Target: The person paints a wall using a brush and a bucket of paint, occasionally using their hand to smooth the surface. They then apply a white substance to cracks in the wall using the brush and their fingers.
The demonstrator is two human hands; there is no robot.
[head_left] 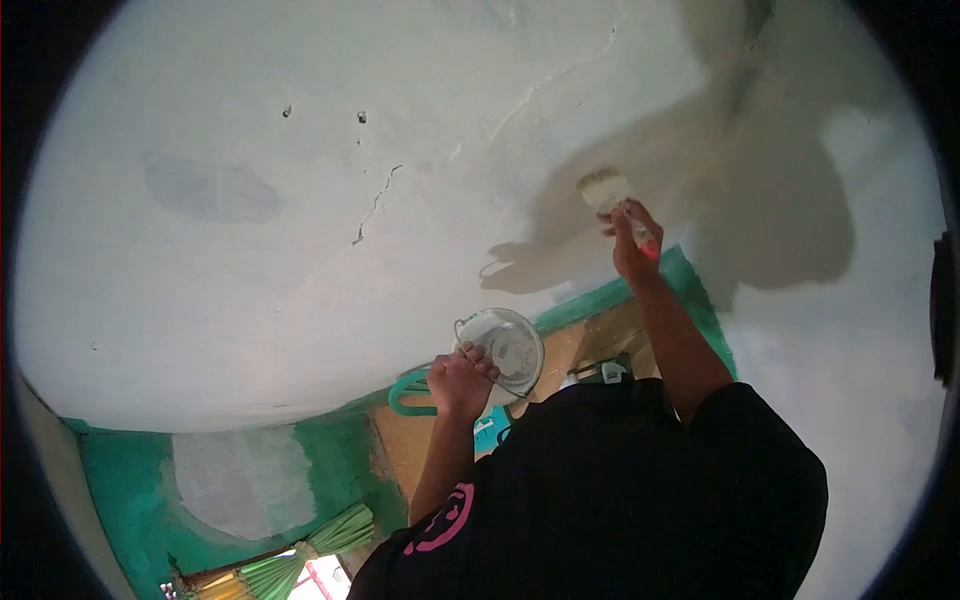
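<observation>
My right hand (636,238) is closed round the handle of a wide paintbrush (608,190), its bristles at the whitish wall (420,140). Part of the handle shows red below my fingers. Lower and to the left, my left hand (463,380) grips the thin wire handle of a white bucket (515,350). The bucket's open top faces the camera, and pale material shows inside. Dark cracks and small holes mark the wall left of the brush.
A green painted band (590,303) runs along the lower wall. Beside the bucket is a teal curved object (405,395). Green bundled strands (300,560) lie at the lower left. A shadow falls on the wall at the upper right.
</observation>
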